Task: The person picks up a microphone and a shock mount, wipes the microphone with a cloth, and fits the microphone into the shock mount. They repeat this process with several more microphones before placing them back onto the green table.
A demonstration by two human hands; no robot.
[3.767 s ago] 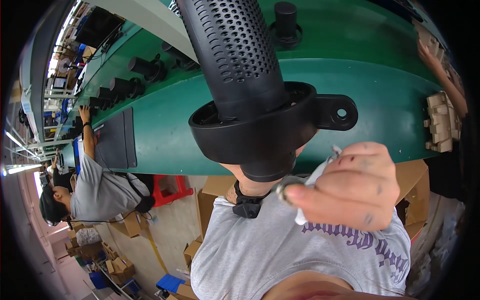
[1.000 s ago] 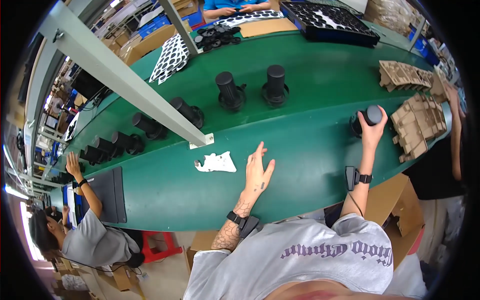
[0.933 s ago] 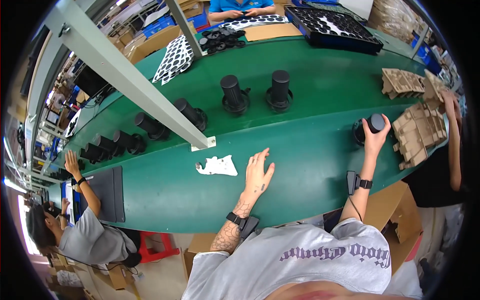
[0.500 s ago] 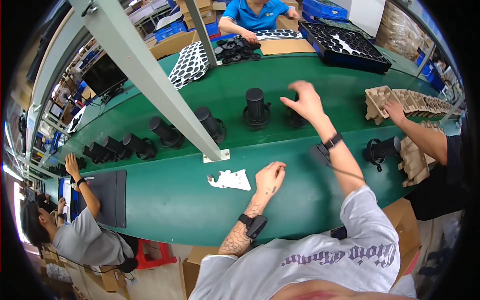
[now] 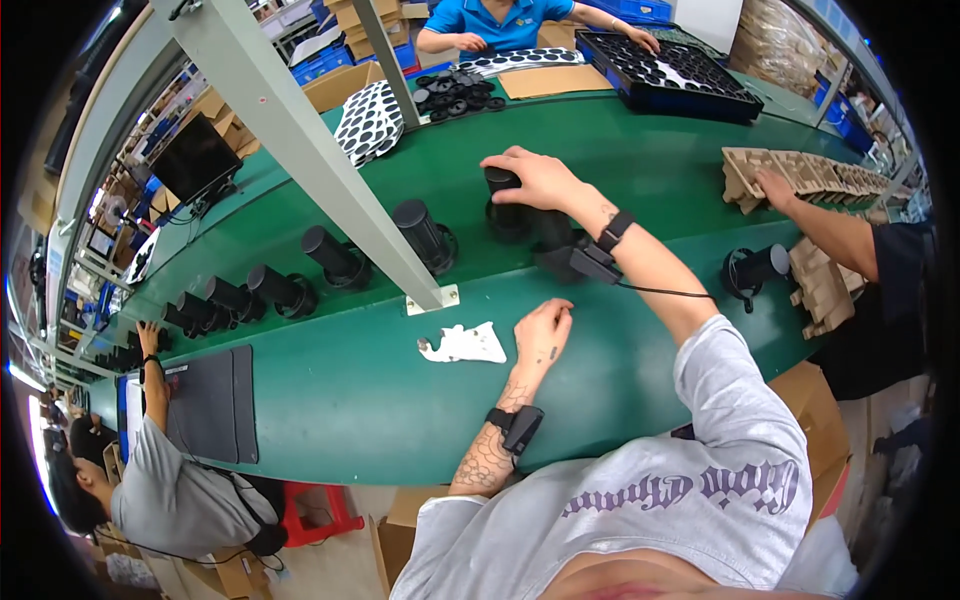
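Right hand (image 5: 535,178) is reaching out across the green conveyor belt (image 5: 330,390), fingers curling over the top of an upright black cylindrical part (image 5: 505,205) and gripping it near its upper end. The part is standing on the belt just right of the slanted grey frame post (image 5: 300,150), with a similar black part (image 5: 425,235) leaning just to its left. Left hand (image 5: 540,335) is resting loosely on the belt, fingers bent, holding nothing, lying just beside a torn white paper scrap (image 5: 465,345). Another black part (image 5: 755,272) is lying on its side farther right, near a co-worker's forearm (image 5: 820,228) and stacked cardboard pulp trays (image 5: 800,175).
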